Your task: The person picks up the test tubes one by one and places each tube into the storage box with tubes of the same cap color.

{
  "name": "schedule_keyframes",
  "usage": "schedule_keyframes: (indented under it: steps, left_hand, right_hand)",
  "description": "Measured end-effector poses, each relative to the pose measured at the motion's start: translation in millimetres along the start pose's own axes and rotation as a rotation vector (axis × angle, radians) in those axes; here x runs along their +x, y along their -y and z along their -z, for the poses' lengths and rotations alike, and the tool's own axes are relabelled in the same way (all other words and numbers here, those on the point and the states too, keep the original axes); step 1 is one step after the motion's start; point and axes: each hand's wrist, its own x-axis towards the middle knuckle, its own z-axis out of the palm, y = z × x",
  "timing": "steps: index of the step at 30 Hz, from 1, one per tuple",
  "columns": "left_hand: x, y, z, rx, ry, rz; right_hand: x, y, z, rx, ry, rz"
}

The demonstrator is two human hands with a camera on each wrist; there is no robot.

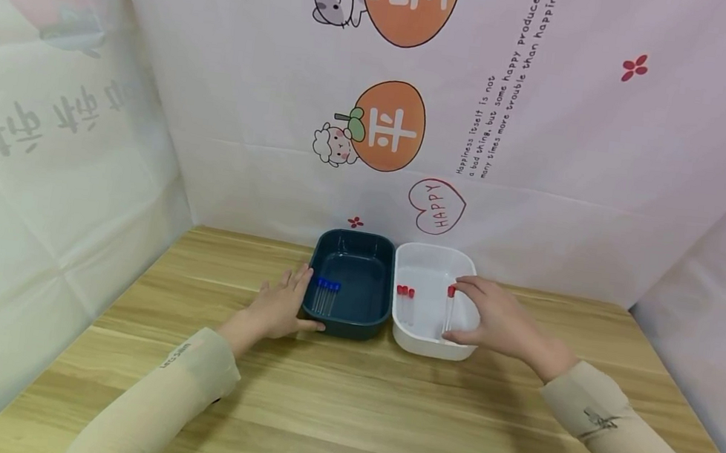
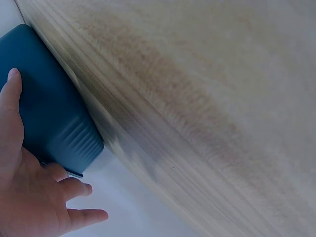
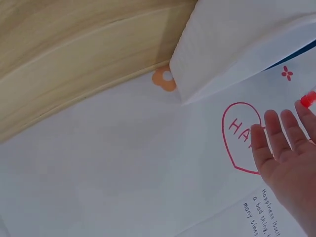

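Over the white bin [image 1: 420, 345], my right hand [image 1: 505, 321] holds a red-capped clear tube [image 1: 449, 311] upright, its cap near the fingers and its lower end by the thumb. In the right wrist view only the red cap [image 3: 309, 98] shows beside the fingertips. My left hand [image 1: 280, 305] touches the left side of the dark blue bin [image 1: 351, 330], thumb along its front wall and the other fingers spread. Inside that bin, several blue-capped tubes [image 1: 326, 297] lie side by side at the left. Three red-capped tubes [image 1: 404, 302] lie at the white bin's left.
The two bins stand side by side at the back of the wooden table [image 1: 343, 403]. Directly behind them hangs a white printed cloth [image 1: 538, 224], and more cloth [image 1: 69, 208] encloses the left and right sides.
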Motion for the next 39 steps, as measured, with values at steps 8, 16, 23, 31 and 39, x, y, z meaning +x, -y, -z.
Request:
schedule_keyframes:
  steps: [8,16,23,31,39]
  left_hand:
    - [-0.1,0.3,0.4,0.000,0.003,0.001]
    - [0.2,2.5,-0.6,-0.002,0.009,0.004]
    - [0.7,3.1,-1.3,0.001,0.011,0.002]
    - [0.9,2.7,-2.2,0.006,0.003,0.003]
    - [1.6,2.6,-1.8,0.005,-0.003,0.003]
  right_hand:
    - [16,-5,-5,-0.021,0.086,0.001]
    - [30,-11,-11,-0.008,0.168,0.019]
    - [39,-18,-18,0.026,0.233,-0.033]
    - [50,-21,-27,0.019,0.282,-0.045]
    - [56,-28,-36,0.002,0.318,-0.051]
